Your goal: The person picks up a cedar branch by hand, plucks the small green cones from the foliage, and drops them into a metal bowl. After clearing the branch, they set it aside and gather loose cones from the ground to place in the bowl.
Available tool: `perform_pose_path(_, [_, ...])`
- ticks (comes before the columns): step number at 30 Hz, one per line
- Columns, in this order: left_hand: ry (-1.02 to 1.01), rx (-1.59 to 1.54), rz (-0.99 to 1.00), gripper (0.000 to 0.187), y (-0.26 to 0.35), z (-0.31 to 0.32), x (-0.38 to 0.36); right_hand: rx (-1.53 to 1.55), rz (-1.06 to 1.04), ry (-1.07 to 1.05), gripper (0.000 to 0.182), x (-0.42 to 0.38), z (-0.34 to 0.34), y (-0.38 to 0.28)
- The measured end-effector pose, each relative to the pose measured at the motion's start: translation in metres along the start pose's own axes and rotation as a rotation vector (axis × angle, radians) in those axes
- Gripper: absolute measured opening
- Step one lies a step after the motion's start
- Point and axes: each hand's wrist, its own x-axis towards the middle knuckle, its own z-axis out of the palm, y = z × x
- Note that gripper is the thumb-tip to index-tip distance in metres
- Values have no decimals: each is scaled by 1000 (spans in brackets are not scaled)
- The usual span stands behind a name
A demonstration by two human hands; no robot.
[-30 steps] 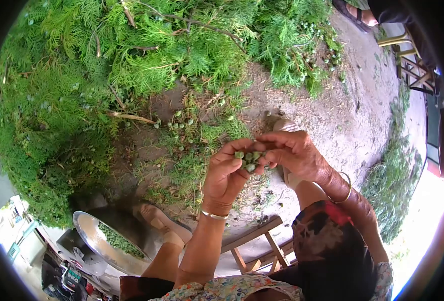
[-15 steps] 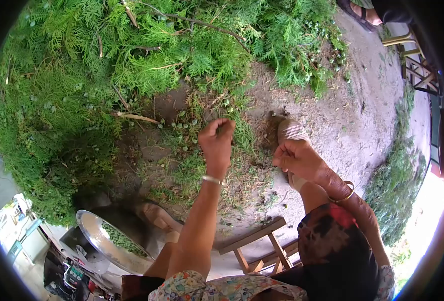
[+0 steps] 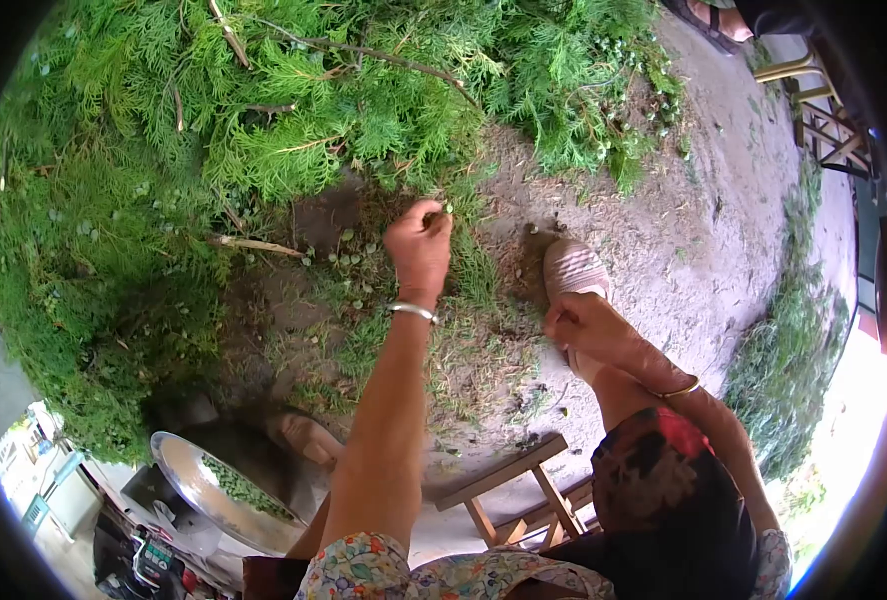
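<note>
My left hand [image 3: 420, 250], a silver bangle at its wrist, reaches low over the littered ground. Its thumb and forefinger pinch at a small pale-green cone [image 3: 448, 208]; how firmly they grip it is hard to see. My right hand [image 3: 595, 330] is curled closed above my shoe [image 3: 575, 270], beside my knee, and whatever its fingers hold is hidden. Several more small green cones [image 3: 345, 258] lie on the soil to the left of my left hand. Leafy green conifer branches [image 3: 293, 150] are heaped beyond it.
A metal basin [image 3: 178, 455] with green bits inside stands at lower left. A low wooden stool [image 3: 503, 475] is in front of me. Another person's sandalled foot [image 3: 728, 22] shows at upper right, near a chair [image 3: 798, 75]. More greenery [image 3: 783, 360] lies at right.
My left hand has moved up and slightly left, bringing its fingertips to a small green cone on the ground. My right hand stays over my shoe, lowered slightly. The view has shifted a little.
</note>
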Motion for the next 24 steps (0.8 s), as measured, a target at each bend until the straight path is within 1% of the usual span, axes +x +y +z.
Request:
perform_pose_path(2, [-115, -985, -608, 16, 19, -31, -13, -6, -22, 10, 14, -1, 0, 5])
perform_pose_path(3, [-261, -1302, -581, 16, 16, -40, -17, 54, 23, -4, 13, -1, 0, 7])
perform_pose_path(4, [-257, -1299, -581, 16, 16, -43, -25, 114, 67, -19, 13, 0, 0, 7])
perform_pose_path(5, [-332, -1469, -637, 15, 19, -46, -33, 114, 65, -22, 13, 0, 0, 4])
perform_pose_path(6, [-410, -1641, -691, 15, 26, -47, -36, 115, 118, -55, 12, 0, -2, -2])
perform_pose_path(7, [-446, -1652, -643, 17, 25, -43, -37, 115, 173, -87, 10, -1, -4, -6])
perform_pose_path(8, [-446, -1652, -643, 17, 23, -41, -38, 115, 173, -86, 10, -1, -3, -4])
perform_pose_path(10, [-530, -1632, -563, 16, 24, -39, -36, 129, 140, -53, 16, -1, -3, 0])
perform_pose_path(12, [-533, -1572, -594, 12, 33, -61, -37, 191, 172, -36, 16, -3, -5, -3])
perform_pose_path(14, [-550, -765, -395, 8, 55, -110, -38, 263, 192, -33, 17, -1, -4, -6])
perform_pose_path(16, [-623, -534, -579, 7, 63, -175, -38, 308, 243, -35, 16, -2, -5, -2])
perform_pose_path(19, [-524, -64, -625, 9, 56, -283, -61, 306, 212, -28, 16, -3, -5, -1])
perform_pose_path(20, [-483, 106, -648, 10, 52, -319, -75, 315, 205, -43, 16, -2, -4, -1])
perform_pose_path(22, [-356, 290, -656, 12, 29, -385, -121, 327, 245, -37, 16, -1, -4, -1])
perform_pose_path(24, [-378, 438, -795, 18, 20, -430, -167, 310, 240, -60, 15, 0, -3, -1])
